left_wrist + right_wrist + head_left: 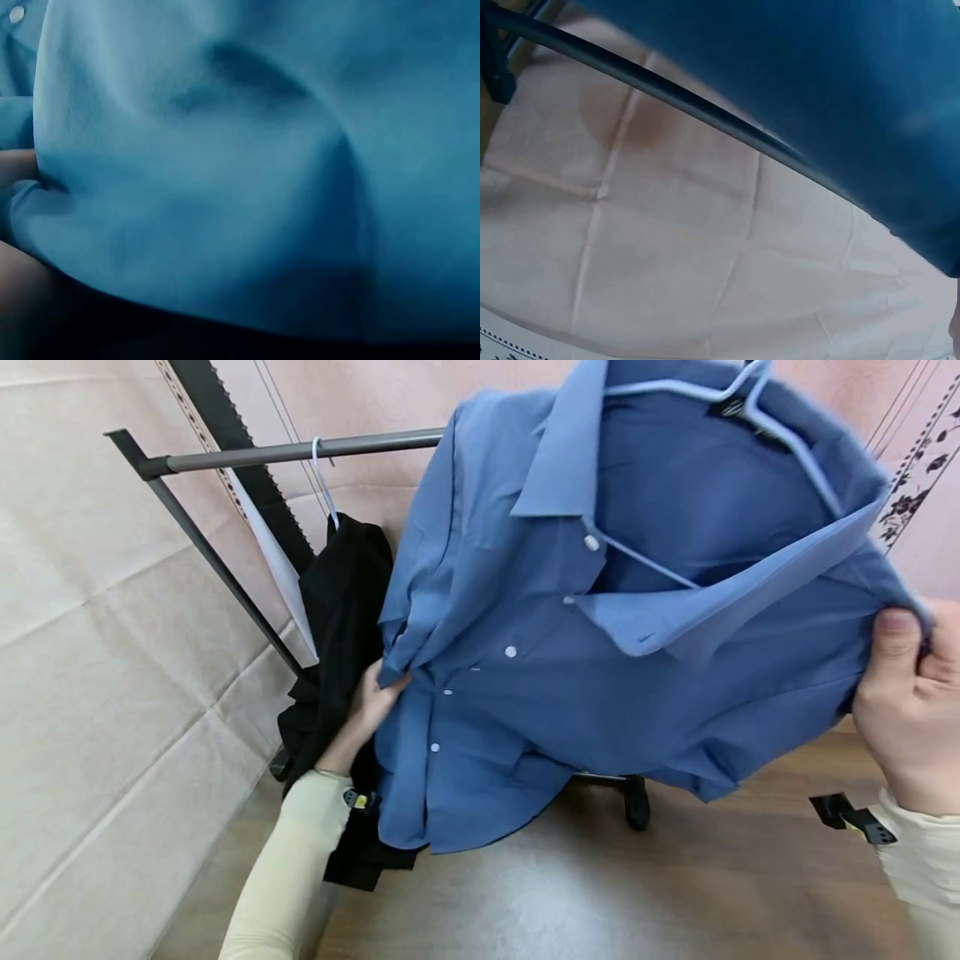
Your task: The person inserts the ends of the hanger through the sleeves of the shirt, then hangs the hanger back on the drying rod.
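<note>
A blue button-up shirt (517, 635) hangs on a light blue hanger (675, 390), its collar spread and its upper front gaping. My right hand (911, 710) grips the shirt's right-hand edge near the shoulder or sleeve, thumb on top of the cloth. Lower on the opposite side, my left hand (369, 703) pinches a fold of the shirt, partly hidden by the fabric. In the left wrist view, blue shirt cloth (202, 187) fills most of the picture, with a fold between the fingers at the left edge. The right wrist view shows the shirt's underside (840, 97).
A dark metal garment rack (300, 453) stands behind the shirt. Black clothing (341, 602) hangs from its left part on another light hanger, close to my left forearm. Pale creased curtains (112, 652) surround the rack, above a wooden floor (600, 893).
</note>
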Demonstrator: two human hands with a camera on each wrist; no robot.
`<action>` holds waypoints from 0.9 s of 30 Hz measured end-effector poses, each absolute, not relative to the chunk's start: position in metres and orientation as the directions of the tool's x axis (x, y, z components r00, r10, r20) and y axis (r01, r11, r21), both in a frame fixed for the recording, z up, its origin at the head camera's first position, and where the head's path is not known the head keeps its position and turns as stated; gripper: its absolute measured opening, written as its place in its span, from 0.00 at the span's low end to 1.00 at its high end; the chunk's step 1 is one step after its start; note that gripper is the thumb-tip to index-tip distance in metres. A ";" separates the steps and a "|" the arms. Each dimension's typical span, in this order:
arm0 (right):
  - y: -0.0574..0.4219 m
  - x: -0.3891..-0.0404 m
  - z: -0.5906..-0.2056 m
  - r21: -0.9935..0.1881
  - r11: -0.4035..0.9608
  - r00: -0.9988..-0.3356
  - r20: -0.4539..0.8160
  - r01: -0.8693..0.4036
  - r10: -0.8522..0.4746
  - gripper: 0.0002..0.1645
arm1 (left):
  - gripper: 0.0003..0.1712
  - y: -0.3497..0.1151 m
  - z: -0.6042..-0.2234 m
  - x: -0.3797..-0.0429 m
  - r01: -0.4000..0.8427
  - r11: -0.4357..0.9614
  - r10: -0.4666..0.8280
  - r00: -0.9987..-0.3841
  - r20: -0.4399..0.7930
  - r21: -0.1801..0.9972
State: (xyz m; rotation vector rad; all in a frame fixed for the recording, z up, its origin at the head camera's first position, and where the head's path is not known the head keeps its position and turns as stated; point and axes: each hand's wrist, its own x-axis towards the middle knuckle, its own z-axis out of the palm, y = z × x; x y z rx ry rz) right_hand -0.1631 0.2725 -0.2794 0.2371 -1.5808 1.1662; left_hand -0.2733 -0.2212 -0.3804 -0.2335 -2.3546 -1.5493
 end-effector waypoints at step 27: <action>0.202 -0.198 -0.299 -0.389 0.616 -0.369 0.914 -0.685 0.167 0.17 | 0.11 -0.338 -0.391 -0.287 0.115 0.765 -0.129 -0.937 0.325 0.634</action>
